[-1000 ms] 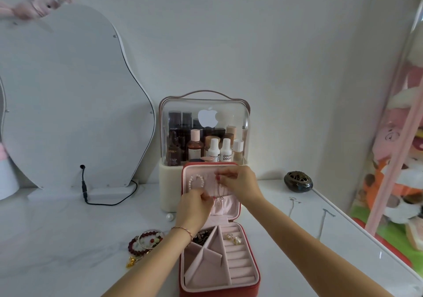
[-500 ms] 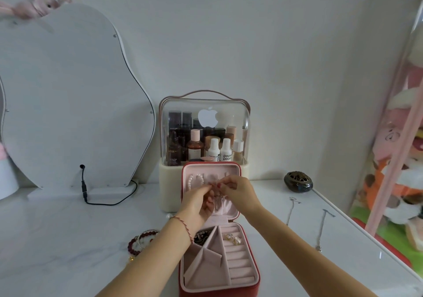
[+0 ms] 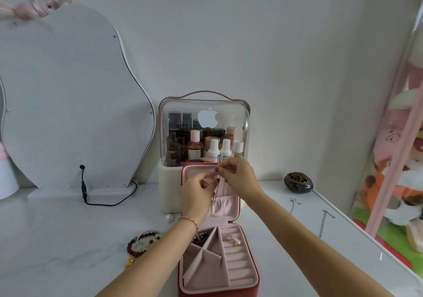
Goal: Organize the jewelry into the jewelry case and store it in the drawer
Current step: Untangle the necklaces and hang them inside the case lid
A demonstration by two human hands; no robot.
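Red jewelry case with pink lining [image 3: 231, 271] open on white tabletop [image 3: 57, 239]. Left hand [image 3: 196, 196] and right hand [image 3: 238, 180] pinch thin chain necklace [image 3: 215, 196] against upright lid, likely hooking it; beaded bracelets [image 3: 143, 243] wait outside.

A red case [image 3: 218, 290] with matt pink velvety lining sits on a glossy white marble-look tabletop [image 3: 57, 239], behind it a clear plastic organizer [image 3: 204, 132]; dark glossy beads [image 3: 137, 244] and a shiny dark metal-look pot [image 3: 298, 182] nearby.
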